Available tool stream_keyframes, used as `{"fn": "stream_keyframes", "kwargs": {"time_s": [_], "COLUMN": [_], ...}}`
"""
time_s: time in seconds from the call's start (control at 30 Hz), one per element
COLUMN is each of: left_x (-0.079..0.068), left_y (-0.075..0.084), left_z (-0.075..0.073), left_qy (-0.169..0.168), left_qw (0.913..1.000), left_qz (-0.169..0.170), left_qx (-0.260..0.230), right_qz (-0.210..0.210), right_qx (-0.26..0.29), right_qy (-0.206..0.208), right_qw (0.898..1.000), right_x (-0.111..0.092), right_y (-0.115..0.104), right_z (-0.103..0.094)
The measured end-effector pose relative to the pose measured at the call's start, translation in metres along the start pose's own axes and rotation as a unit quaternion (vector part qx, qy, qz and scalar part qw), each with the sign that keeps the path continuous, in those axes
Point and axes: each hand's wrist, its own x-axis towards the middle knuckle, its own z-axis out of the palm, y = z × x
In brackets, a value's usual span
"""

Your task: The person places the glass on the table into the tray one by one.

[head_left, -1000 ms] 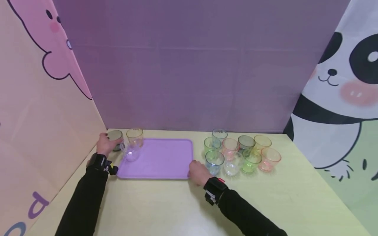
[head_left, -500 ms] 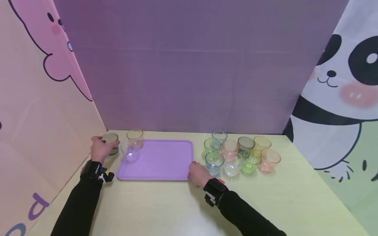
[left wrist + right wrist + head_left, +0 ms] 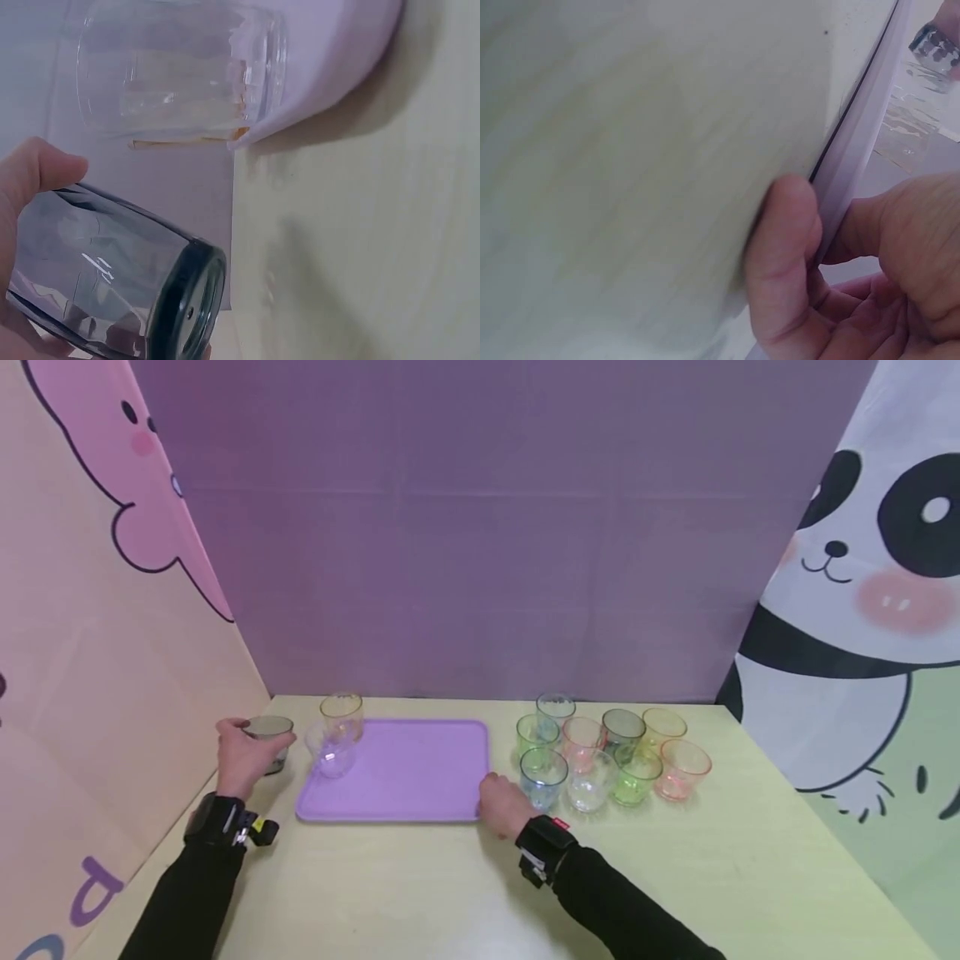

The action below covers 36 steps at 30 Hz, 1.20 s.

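My left hand [image 3: 243, 760] grips a smoky grey drinking glass [image 3: 112, 277] between thumb and fingers, left of the purple tray [image 3: 420, 777]. In the left wrist view the glass is tilted, its base clear of the table. A clear glass [image 3: 334, 760] stands on the tray's left side. Behind it is a yellow-tinted glass [image 3: 342, 706] at the tray's far left corner. At the tray's near right corner, my right hand [image 3: 507, 806] pinches the rim, with the thumb and a finger [image 3: 784, 255] on either side of it in the right wrist view.
Right of the tray, several tinted glasses stand close together, among them a blue glass [image 3: 543, 777], a clear glass [image 3: 589, 785] and a pink glass [image 3: 682, 768]. A purple backdrop [image 3: 480, 527] borders the table's far edge, and a printed panel [image 3: 120, 693] rises at the left.
My left hand has carried the grey glass leftward and nearer to me, away from the tray's far left corner. The right hand has stayed at the tray's corner.
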Motion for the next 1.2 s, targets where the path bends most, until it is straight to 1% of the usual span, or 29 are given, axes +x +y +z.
{"fn": "stream_keyframes", "kwargs": {"time_s": [0.1, 0.2, 0.27, 0.37, 0.53, 0.63, 0.8, 0.97, 1.07, 1.2], "left_x": [-0.003, -0.007, -0.01, -0.016, -0.023, -0.028, -0.032, -0.035, -0.036, -0.035], "left_y": [-0.001, 0.0, 0.001, 0.003, 0.006, 0.008, 0.019, 0.028, 0.032, 0.035], "left_z": [-0.001, -0.003, -0.005, -0.007, -0.01, -0.013, -0.016, -0.019, -0.023, -0.028], "left_qy": [-0.008, -0.022, -0.036, -0.055, -0.07, -0.079, -0.1, -0.126, -0.151, -0.189], "left_qw": [0.9995, 0.9976, 0.9966, 0.9963, 0.9975, 0.9966, 0.9944, 0.9906, 0.9858, 0.977], "left_qz": [0.01, 0.016, 0.015, 0.013, 0.011, 0.013, 0.033, 0.052, 0.064, 0.082], "left_qx": [0.03, 0.063, 0.073, 0.064, 0.0, -0.02, -0.014, 0.014, 0.035, 0.054], "right_qz": [-0.001, 0.0, 0.0, -0.004, -0.01, -0.013, -0.003, 0.003, 0.002, 0.001], "right_qx": [0.001, 0.003, 0.004, 0.002, 0.002, 0.004, 0.014, 0.018, 0.015, 0.012], "right_qy": [0.001, -0.001, 0.0, 0.003, 0.009, 0.008, 0.007, 0.008, 0.008, 0.009], "right_qw": [1.0, 1.0, 1.0, 1.0, 1.0, 1.0, 1.0, 1.0, 1.0, 1.0], "right_x": [0.0, 0.0, -0.001, 0.0, 0.0, 0.0, -0.002, -0.003, -0.002, -0.001], "right_y": [-0.001, -0.001, -0.001, 0.0, 0.0, 0.0, -0.001, -0.002, -0.002, -0.001], "right_z": [0.001, 0.002, 0.004, 0.005, 0.008, 0.008, 0.005, 0.001, 0.001, 0.0]}}
